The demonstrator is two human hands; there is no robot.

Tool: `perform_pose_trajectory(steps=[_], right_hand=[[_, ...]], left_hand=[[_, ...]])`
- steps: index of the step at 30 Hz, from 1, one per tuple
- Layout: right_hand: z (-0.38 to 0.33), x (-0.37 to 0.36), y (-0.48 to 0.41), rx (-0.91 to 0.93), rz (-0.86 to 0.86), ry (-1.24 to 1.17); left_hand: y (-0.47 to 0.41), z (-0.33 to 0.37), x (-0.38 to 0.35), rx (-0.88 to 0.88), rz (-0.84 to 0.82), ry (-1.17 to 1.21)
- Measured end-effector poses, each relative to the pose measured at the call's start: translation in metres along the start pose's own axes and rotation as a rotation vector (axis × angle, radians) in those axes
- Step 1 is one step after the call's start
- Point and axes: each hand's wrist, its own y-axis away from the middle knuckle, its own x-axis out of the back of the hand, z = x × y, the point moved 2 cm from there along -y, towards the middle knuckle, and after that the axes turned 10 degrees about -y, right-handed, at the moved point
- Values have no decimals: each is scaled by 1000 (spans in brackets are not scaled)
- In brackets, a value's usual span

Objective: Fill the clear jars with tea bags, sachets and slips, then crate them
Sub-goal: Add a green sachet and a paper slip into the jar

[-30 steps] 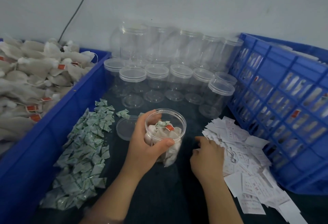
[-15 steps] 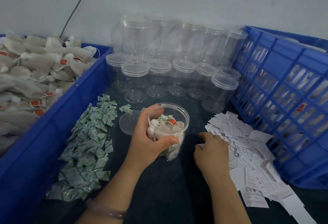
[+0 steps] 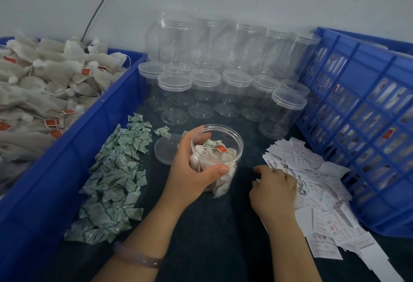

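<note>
1. Gripping the open jar (image 3: 233,138) on its left side, the left hand (image 3: 190,176) has its thumb across the near wall and its fingers curled round the far wall at the rim.
2. That jar stands on the dark bench (image 3: 201,237), roughly in the middle, between the sachets and the slips. It has no lid on.
3. Inside it lie pale tea bags (image 3: 221,158) with a red tag on top, and one green-printed sachet (image 3: 211,143) rests on them.
4. A loose clear lid (image 3: 165,151) lies flat on the bench just left of the jar, partly behind the left hand.
5. The right hand (image 3: 274,189) rests palm down at the near left edge of the pile of white slips (image 3: 319,183), fingers bent onto the paper. I cannot tell whether it has hold of a slip.
6. A heap of green-and-white sachets (image 3: 116,176) lies along the left of the bench, beside the wall of the blue bin (image 3: 67,170), which is piled with tea bags (image 3: 44,85).
7. Empty lidded jars (image 3: 223,89) stand in rows at the back, some stacked against the wall.
8. A slotted blue crate (image 3: 368,62) stands on the right, touching the slip pile. Pale shapes and red tags show through its slots.
9. A pale bracelet (image 3: 136,257) sits on the left wrist.
</note>
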Motion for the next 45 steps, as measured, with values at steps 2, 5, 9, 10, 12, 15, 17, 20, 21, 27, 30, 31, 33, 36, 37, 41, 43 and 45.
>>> perform_pose_trajectory(steps=[2, 5, 9, 10, 12, 15, 17, 20, 21, 27, 30, 31, 33, 36, 37, 41, 43, 45], right_hand=[[2, 0, -2, 35, 22, -33], [3, 3, -5, 90, 181, -235], [2, 9, -3, 102, 346, -490], [3, 8, -4, 83, 304, -453], [7, 5, -6, 10, 196, -312], [10, 4, -6, -64, 85, -150], [12, 5, -7, -68, 84, -145], [13, 5, -8, -71, 129, -208], [13, 6, -8, -73, 143, -218], [9, 11, -6, 80, 374, -568], [-6, 15, 3, 270, 416, -775], [-14, 19, 8, 353, 424, -855], [-33, 29, 16, 547, 494, -974], [-60, 40, 16, 742, 494, -1079], [-69, 39, 14, 762, 417, -1085], [-70, 13, 8, 865, 182, -1082], [-63, 5, 5, 911, 242, -1127], [-57, -1, 4, 902, 274, -1184]], left_hand=[[0, 0, 0, 0, -1, 0], [0, -1, 0, -5, -2, -4], [1, -1, 0, -9, 0, -9], [1, -1, 0, -7, -2, -7], [1, 0, 0, -1, -9, 2], [1, 1, 0, -1, -10, 4], [1, 1, 0, -1, -11, 10], [1, 2, 0, -1, -8, 10], [1, 2, 0, 1, -10, 11], [1, 0, 0, 2, -5, 19], [1, 0, -1, -7, 2, 26], [1, -1, -1, -7, 4, 29], [0, 0, -2, -13, 11, 26], [-1, 0, -2, -15, 18, 39], [-2, -1, -2, -15, 16, 51], [-1, -3, -2, -31, -17, 97], [-2, -4, -2, -26, -6, 112], [-1, -1, -2, -35, 1, 102]])
